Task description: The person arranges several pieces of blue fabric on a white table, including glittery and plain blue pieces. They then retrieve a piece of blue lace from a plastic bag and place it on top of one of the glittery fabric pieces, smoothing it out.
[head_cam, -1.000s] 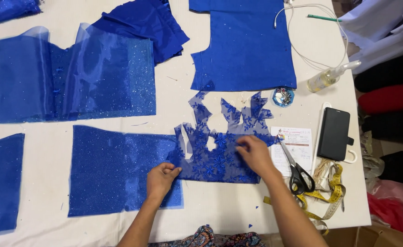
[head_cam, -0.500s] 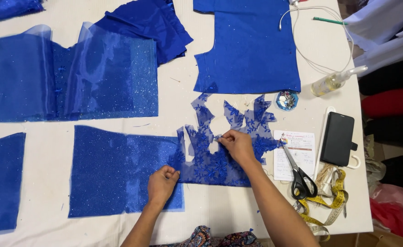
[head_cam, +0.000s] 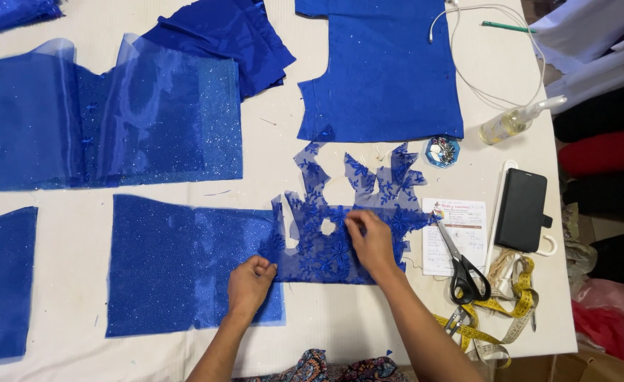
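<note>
Left hand (head_cam: 250,283) clenched, pinching lower left edge of lace (head_cam: 340,226). Right hand (head_cam: 372,244) flat, fingers pressing lace centre. Lace spread on bench (head_cam: 276,148), overlapping right end of glitter panel (head_cam: 185,262). Scissors (head_cam: 460,265) on paper slip (head_cam: 460,233) just right; phone (head_cam: 521,210), tape measure (head_cam: 496,318) beyond.

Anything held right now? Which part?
Both hands are on the blue lace piece: left hand pinches its lower-left edge, right hand presses its middle. Nothing lifted.
</note>
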